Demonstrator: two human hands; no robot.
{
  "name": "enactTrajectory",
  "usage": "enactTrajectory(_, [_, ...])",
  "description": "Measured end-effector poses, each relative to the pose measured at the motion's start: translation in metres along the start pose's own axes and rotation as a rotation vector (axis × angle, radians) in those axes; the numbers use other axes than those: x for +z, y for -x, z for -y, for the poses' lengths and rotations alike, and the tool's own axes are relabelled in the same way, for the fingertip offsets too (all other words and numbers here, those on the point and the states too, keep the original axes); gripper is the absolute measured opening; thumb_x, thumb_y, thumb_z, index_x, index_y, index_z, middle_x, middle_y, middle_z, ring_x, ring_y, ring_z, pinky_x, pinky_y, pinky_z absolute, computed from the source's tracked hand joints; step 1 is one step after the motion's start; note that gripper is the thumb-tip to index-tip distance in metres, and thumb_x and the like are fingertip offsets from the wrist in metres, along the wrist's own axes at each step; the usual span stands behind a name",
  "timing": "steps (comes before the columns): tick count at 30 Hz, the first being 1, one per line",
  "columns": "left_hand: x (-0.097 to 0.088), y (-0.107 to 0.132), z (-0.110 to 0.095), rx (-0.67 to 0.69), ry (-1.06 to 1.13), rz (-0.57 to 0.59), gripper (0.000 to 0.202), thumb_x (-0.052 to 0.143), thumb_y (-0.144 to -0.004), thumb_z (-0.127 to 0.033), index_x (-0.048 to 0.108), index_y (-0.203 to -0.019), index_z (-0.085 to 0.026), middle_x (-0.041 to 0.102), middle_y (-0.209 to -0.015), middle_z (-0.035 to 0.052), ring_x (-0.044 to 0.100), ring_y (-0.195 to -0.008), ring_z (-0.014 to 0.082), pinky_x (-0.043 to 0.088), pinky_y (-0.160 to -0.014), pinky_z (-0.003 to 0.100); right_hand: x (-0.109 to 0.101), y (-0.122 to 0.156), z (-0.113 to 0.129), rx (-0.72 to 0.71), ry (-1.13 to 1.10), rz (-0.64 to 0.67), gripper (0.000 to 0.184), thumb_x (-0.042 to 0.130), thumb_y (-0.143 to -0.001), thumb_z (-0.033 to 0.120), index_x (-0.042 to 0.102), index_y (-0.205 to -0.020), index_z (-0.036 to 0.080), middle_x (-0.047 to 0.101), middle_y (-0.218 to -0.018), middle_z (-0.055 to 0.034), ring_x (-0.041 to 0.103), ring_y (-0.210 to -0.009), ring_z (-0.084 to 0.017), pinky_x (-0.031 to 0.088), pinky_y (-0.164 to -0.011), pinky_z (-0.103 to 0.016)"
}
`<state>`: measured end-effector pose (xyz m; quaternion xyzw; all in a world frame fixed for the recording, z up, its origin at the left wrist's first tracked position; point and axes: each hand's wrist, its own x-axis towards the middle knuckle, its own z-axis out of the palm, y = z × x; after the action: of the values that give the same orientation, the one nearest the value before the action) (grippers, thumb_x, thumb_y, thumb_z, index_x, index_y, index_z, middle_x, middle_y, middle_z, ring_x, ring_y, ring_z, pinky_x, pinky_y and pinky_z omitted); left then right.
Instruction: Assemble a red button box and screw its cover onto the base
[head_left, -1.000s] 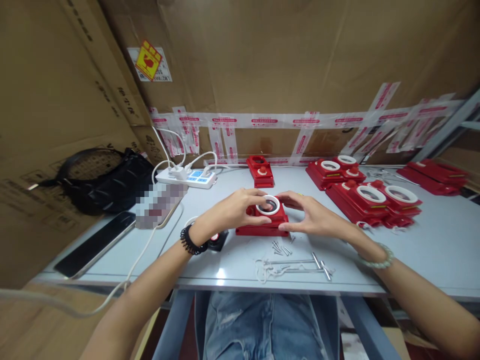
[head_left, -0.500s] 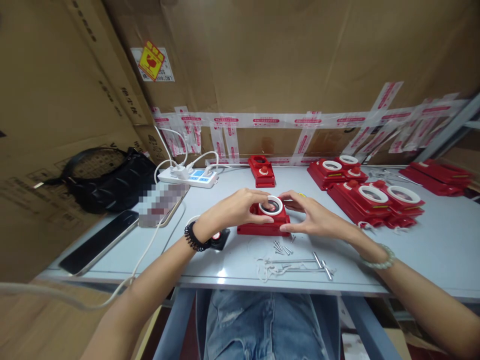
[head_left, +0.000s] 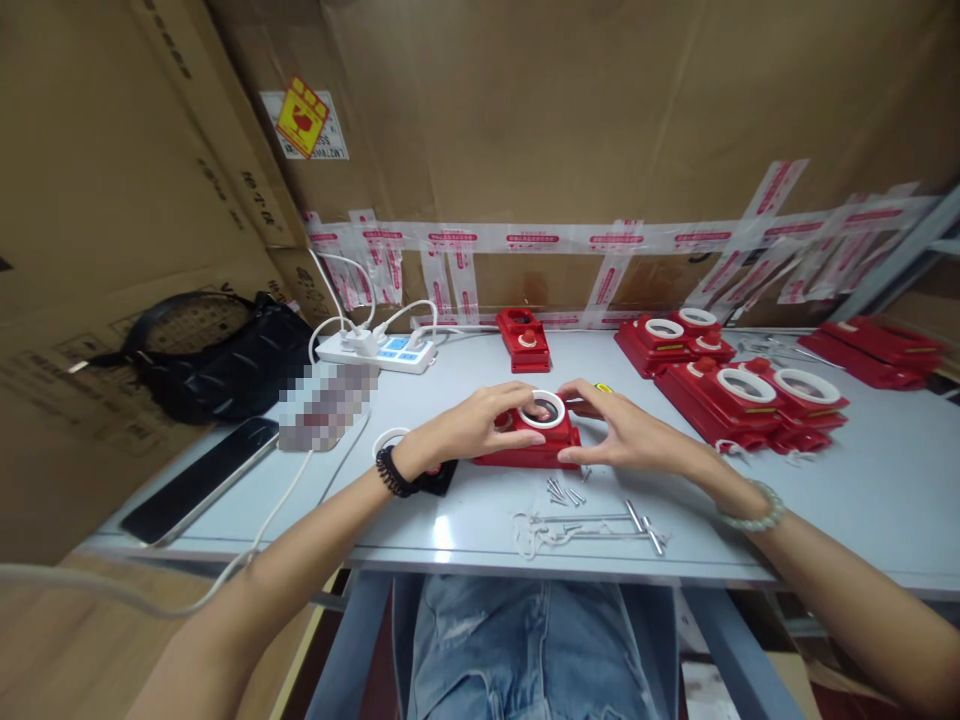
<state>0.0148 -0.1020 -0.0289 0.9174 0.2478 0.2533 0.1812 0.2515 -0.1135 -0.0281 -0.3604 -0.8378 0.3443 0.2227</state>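
Note:
A red box (head_left: 525,456) with a white ring (head_left: 542,409) on top lies in front of me. My left hand (head_left: 495,420) grips it from the left, with a fingertip inside the ring and the thumb by the ring's front edge. At the right side, my right hand (head_left: 611,428) curls round the box, thumb in front and fingers behind. Under my left wrist sits a black part (head_left: 439,478), partly hidden, beside a white ring (head_left: 390,440). Nearer to me lie several screws (head_left: 559,492) and T-shaped metal rods (head_left: 585,528) with white string.
Red boxes with white rings (head_left: 746,385) stand at the right, and red pieces (head_left: 874,352) lie beyond them. Another red box (head_left: 523,340) is at the back. Leftward are a power strip (head_left: 382,350), phones (head_left: 199,482), a black bag (head_left: 225,350) and a white cable (head_left: 289,495).
My left forearm and wrist have shifted slightly, uncovering more of the white ring beside the wrist. Both hands keep their places on the red box.

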Motion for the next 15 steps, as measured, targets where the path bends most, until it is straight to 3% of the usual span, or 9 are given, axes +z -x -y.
enactTrajectory(6, [0.0038, 0.0012, 0.0011, -0.009, -0.009, -0.052, 0.027, 0.062, -0.084, -0.039, 0.058, -0.097, -0.016, 0.065, -0.103, 0.0083, 0.059, -0.085, 0.0161, 0.046, -0.076, 0.028, -0.0012, -0.0007, 0.0004, -0.003, -0.044, 0.0, 0.056, 0.074, -0.068, 0.043, 0.047, -0.113, 0.024, 0.056, -0.123, -0.0079, 0.058, -0.114, -0.022, 0.044, -0.103, -0.043])
enactTrajectory(15, [0.0022, 0.0004, -0.0027, -0.042, -0.016, -0.03, 0.026, 0.06, -0.086, -0.037, 0.059, -0.101, -0.016, 0.068, -0.1, 0.0064, 0.06, -0.082, 0.0154, 0.045, -0.074, 0.026, 0.0013, -0.0005, 0.0003, 0.023, -0.143, -0.011, 0.057, 0.076, -0.067, 0.04, 0.046, -0.113, 0.023, 0.056, -0.124, -0.008, 0.059, -0.113, -0.022, 0.047, -0.101, -0.042])
